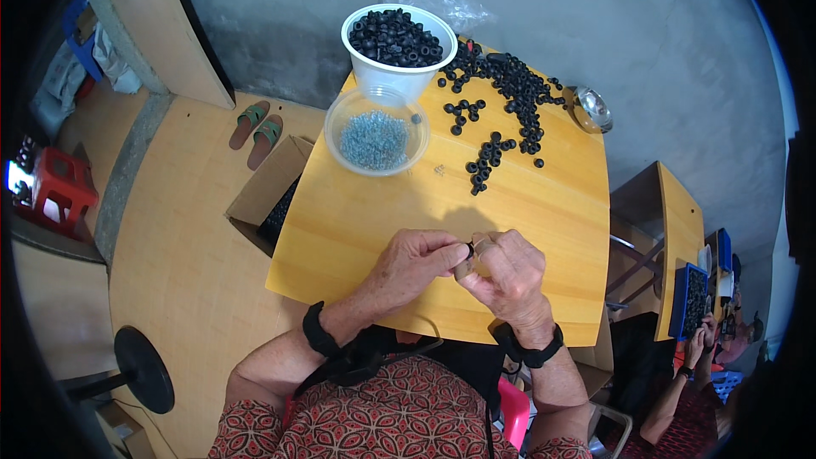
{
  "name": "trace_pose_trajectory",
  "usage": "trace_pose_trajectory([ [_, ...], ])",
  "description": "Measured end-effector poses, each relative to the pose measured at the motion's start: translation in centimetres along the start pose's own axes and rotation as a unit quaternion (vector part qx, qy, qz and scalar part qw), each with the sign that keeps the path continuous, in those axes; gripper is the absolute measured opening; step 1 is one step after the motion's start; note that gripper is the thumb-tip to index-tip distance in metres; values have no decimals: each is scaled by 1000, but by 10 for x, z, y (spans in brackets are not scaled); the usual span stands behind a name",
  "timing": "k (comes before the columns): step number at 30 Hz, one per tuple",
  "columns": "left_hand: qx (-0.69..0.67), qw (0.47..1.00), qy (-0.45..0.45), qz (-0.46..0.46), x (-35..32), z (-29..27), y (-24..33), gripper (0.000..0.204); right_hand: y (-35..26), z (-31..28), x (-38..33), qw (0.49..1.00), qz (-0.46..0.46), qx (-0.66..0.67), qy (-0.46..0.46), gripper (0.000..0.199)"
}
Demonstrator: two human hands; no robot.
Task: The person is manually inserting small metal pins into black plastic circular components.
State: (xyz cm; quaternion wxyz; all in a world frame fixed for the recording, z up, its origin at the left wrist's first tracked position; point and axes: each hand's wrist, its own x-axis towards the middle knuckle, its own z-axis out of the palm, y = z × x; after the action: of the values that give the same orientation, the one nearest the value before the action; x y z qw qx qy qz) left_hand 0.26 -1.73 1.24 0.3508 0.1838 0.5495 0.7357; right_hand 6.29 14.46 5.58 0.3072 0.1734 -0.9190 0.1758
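Observation:
Over the near part of the yellow wooden table (340, 246), my two hands meet. My left hand (408, 268) is closed, thumb and forefinger pinching a small black piece (469, 250), apparently like the black ring-shaped pieces (523, 89) strewn farther back. My right hand (512, 270) is closed right beside it, fingers bent against the same spot; a tan covering shows at its thumb tip, and what else it grips is hidden. Behind my hands stand a clear plastic tub (332, 138) of tiny light-blue pieces (374, 140) and a white bucket (387, 82) heaped with black pieces.
A shiny metal bowl (592, 110) sits at the table's right edge by the wall. Left of the table is an open cardboard box (276, 174) with dark contents. Sandals (265, 138) lie on the floor. At far right, another person's hands (701, 340) work near a blue tray (690, 297).

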Motion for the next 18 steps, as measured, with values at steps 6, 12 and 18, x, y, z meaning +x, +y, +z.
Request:
trace_pose_trajectory([
  [6,-22,1000,-3,-14,0,-1,2,25,-3,4,-8,1000,18,-9,-23,23],
  [12,-46,999,2,-22,-1,-4,-4,26,-3,12,-9,999,7,11,-30,21],
  [18,138,986,92,19,-16,-24,22,22,-8,10,9,998,6,54,-25,22],
])
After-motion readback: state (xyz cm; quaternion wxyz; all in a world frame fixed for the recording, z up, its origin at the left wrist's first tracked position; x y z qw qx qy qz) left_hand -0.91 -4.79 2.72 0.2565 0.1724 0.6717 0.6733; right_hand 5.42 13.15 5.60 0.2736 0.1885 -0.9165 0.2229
